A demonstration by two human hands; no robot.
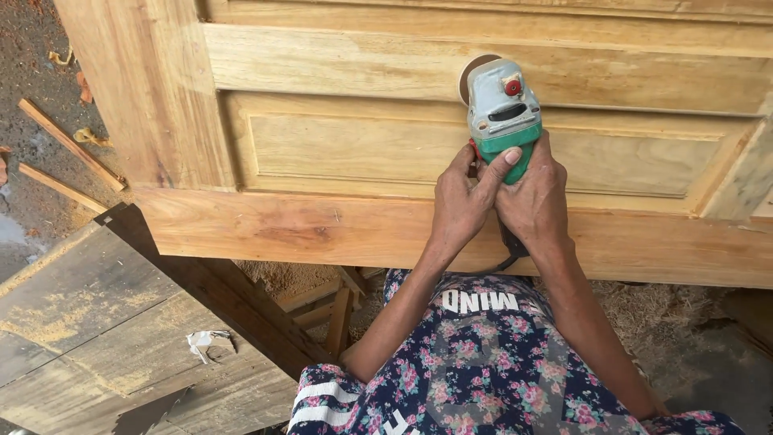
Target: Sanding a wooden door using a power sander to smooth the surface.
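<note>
Sander [503, 117] is the thing both hands hold, a little right of the middle of the frame. It is green and grey with a red knob on top, and a brown round disc sticks out at its far end.

Nearest to the camera, along the bottom, is a flowered dress [483, 362]. Two arms reach up from it. The left hand [463, 201] wraps around the green handle, with its thumb lying across it. The right hand [535, 197] grips the same handle from the other side. Both hands are closed tight on the tool. A black cord [503, 259] hangs down under the hands.

Past the hands lies a big wooden door [362, 145]. It lies flat and fills the top and middle of the frame. The disc sits on the door at the edge between a flat rail and a sunken panel.

At the lower left are grey boards [88, 322] with sawdust and a bit of torn paper [209, 342]. At the upper left, thin wood strips [72, 145] lie on dark ground.

It looks like the smoothing of the door is under way, at the panel edge. I think the next move calls for a firm grip from both hands and a slow slide along the edge, with the disc kept flat so it does not dig in.
</note>
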